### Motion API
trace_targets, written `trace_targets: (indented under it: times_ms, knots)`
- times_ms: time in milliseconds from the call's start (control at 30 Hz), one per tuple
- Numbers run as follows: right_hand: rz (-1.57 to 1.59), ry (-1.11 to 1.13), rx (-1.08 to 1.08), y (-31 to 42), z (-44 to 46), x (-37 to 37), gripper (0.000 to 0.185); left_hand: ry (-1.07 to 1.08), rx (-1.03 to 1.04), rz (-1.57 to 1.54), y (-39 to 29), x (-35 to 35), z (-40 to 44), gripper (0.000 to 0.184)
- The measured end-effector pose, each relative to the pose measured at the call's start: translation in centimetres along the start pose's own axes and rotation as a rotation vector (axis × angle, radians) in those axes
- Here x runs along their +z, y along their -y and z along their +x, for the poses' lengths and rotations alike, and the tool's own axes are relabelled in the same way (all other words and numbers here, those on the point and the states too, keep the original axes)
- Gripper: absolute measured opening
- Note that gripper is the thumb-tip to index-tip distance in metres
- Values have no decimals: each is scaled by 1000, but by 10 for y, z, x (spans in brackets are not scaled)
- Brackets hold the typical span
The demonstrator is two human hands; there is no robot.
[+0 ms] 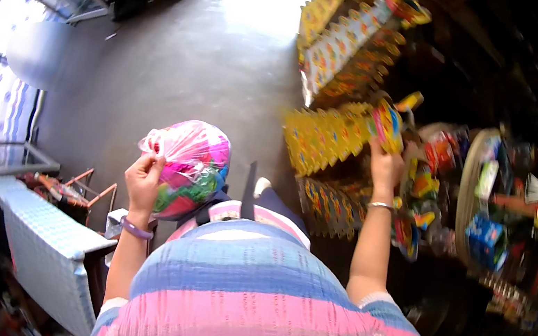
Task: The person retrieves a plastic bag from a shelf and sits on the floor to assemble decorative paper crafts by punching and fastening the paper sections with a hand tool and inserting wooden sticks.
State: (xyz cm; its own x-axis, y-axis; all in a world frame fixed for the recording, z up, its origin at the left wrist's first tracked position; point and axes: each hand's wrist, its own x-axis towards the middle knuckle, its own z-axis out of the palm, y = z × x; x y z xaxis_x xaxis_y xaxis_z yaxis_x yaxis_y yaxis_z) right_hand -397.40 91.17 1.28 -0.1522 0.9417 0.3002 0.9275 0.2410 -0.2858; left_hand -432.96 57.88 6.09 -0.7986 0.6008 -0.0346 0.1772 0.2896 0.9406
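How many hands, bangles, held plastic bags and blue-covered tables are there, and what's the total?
Hands: 2 (left hand, right hand)
Bangles: 2 (purple bangle, silver bangle)
Filled plastic bag, held by the left hand: 1
Blue-covered table: 1
Total: 6

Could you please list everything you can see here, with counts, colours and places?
Plastic bag: one, see-through, pink and green contents, left of centre
Packet strips: several, mostly yellow, right of centre
Packaged goods: many, mixed colours, far right
Covered table: one, pale blue, lower left
Floor: one, grey, centre
Bangles: two, purple and silvery, wrists
Striped top: one, blue and pink, bottom
Left hand: one, gripping bag
Right hand: one, at yellow packets
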Motion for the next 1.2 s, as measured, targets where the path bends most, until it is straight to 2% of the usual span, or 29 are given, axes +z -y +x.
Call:
trace_targets:
  times_ms: [33,133,200,233,333,367,467,533,600,667,700,733,767,800,867,933,967,1000,1033,1067,1133,1167,1200]
  knots:
    - [225,-109,-61,3,12,7,37,-29,8,35,4,-6,8,14]
    - [194,-57,72,13,26,18,39,-116,0,70,16,-30,31,14]
    - [234,21,84,31,35,18,37,-161,-45,73,33,-46,48,14]
    - [215,155,144,36,42,26,35,-190,-67,63,37,-56,59,15]
    - [415,224,201,112,58,31,32,-273,-96,4,78,-88,96,15]
    - [364,229,132,126,66,44,32,-294,-124,-51,83,-96,110,15]
    - [278,262,-58,192,88,90,32,-344,-113,97,126,-134,153,14]
    - [344,334,-16,259,99,108,32,-357,-142,161,131,-158,182,15]
    - [180,265,-190,297,117,133,34,-320,-209,242,130,-185,206,15]
    - [381,294,-171,398,121,117,38,-346,-195,338,137,-219,238,15]
    - [310,380,-68,422,127,120,41,-394,-180,302,132,-236,252,15]
    - [518,165,-270,435,130,139,40,-434,-172,268,128,-251,262,15]
    - [134,320,-89,423,151,156,39,-457,-168,242,143,-262,270,15]
    - [317,343,47,397,164,191,39,-460,-162,210,164,-273,280,15]
    - [180,238,176,391,173,207,39,-471,-170,253,172,-289,296,16]
    - [434,59,-126,435,156,196,39,-513,-160,228,155,-306,301,16]
    - [499,-39,-241,452,146,186,39,-472,-204,314,180,-314,308,16]
    - [407,-28,-295,469,144,178,31,-496,-251,382,143,-322,325,17]
    - [206,215,5,457,154,191,35,-492,-257,397,157,-322,335,17]
    - [151,70,-100,512,146,174,42,-514,-213,378,180,-327,347,15]
    - [209,167,104,495,162,222,39,-474,-249,245,205,-342,367,14]
    - [227,180,69,528,166,216,36,-433,-315,260,206,-348,382,14]
    - [297,162,18,538,170,245,37,-527,-251,-49,200,-345,399,14]
